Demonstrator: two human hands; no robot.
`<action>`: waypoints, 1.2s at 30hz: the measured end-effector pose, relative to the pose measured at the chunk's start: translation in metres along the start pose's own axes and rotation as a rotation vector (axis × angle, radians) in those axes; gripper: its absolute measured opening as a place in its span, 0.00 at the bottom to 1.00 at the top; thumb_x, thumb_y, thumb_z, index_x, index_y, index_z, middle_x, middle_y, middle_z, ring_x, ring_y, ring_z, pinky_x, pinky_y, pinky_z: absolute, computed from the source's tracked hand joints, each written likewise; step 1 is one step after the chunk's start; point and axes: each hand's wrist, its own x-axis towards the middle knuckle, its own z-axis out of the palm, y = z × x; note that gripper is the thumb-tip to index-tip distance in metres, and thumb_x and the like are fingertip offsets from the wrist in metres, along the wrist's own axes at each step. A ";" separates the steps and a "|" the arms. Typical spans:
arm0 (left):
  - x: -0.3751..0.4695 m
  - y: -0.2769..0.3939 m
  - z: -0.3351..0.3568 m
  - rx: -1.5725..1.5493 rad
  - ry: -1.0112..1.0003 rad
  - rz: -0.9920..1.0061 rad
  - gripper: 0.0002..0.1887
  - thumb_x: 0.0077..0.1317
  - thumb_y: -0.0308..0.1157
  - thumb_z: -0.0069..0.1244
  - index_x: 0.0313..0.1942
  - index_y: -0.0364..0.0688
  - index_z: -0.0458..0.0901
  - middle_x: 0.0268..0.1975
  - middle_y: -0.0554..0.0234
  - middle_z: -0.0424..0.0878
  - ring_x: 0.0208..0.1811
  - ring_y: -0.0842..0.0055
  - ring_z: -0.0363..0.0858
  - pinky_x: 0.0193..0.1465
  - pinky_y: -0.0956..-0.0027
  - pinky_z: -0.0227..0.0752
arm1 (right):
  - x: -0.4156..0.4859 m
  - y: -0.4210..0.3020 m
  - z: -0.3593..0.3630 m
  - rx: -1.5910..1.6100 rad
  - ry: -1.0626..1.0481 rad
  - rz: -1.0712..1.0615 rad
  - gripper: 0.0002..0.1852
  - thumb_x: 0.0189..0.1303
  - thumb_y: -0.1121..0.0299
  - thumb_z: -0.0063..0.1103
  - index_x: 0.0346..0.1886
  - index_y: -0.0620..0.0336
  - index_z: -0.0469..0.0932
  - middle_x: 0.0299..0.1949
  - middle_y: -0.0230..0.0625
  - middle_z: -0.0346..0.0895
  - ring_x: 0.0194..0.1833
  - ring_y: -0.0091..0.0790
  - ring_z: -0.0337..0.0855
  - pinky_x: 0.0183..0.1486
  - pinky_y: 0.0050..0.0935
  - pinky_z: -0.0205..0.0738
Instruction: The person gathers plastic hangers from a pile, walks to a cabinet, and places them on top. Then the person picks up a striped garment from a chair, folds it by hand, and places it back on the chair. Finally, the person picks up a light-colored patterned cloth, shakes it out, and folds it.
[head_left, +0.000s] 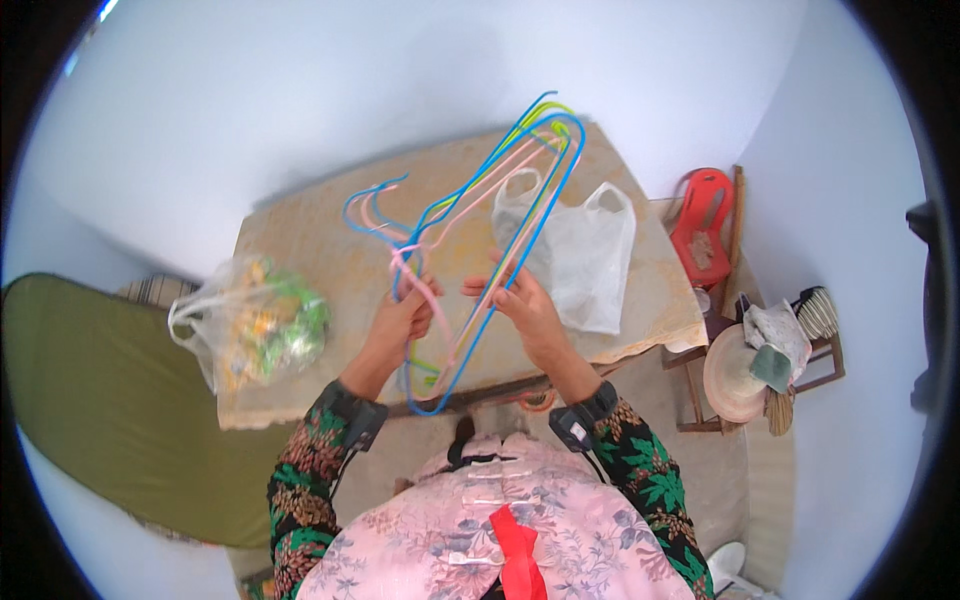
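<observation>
A bundle of coated wire clothes hangers (480, 322), in blue, pink and lime green, is held up over the table. My left hand (409, 311) is closed around the bundle just below the hooks, which point to the upper left. A pink strand (431, 292) loops around the hangers' neck. My right hand (529, 304) is at their long bars, fingers spread behind them and the thumb beside them, not closed in a grip. A white plastic carrier bag (589, 259) lies flat beyond my right hand. Left of my left hand sits a clear plastic bag (274, 330) with green and yellow packets inside.
The worn table (315, 225) stands against a white wall (300, 90). An olive-green covered surface (127, 420) lies at left. At right are a red plastic seat (703, 225), a wooden stool (697, 427) and a straw hat (731, 375) with cloths on it.
</observation>
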 end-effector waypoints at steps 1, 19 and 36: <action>0.002 -0.011 0.006 -0.062 0.010 -0.008 0.13 0.73 0.42 0.53 0.41 0.41 0.77 0.18 0.82 0.58 0.15 0.92 0.53 0.18 0.80 0.44 | 0.003 0.004 0.006 0.065 -0.077 0.015 0.24 0.71 0.56 0.60 0.61 0.63 0.69 0.37 0.36 0.80 0.39 0.29 0.84 0.47 0.31 0.78; -0.076 -0.129 -0.007 0.134 0.382 -0.054 0.14 0.74 0.41 0.48 0.39 0.38 0.77 0.31 0.67 0.79 0.24 0.82 0.77 0.22 0.74 0.70 | 0.025 0.065 0.039 -0.013 0.245 0.351 0.14 0.72 0.56 0.58 0.46 0.57 0.72 0.23 0.26 0.69 0.19 0.21 0.71 0.19 0.23 0.66; -0.045 -0.154 -0.103 0.353 0.425 0.063 0.16 0.74 0.39 0.47 0.43 0.32 0.75 0.31 0.55 0.84 0.24 0.73 0.83 0.26 0.67 0.75 | -0.152 0.098 0.025 -0.610 0.246 0.192 0.09 0.71 0.71 0.54 0.49 0.65 0.79 0.36 0.32 0.78 0.29 0.22 0.81 0.30 0.21 0.77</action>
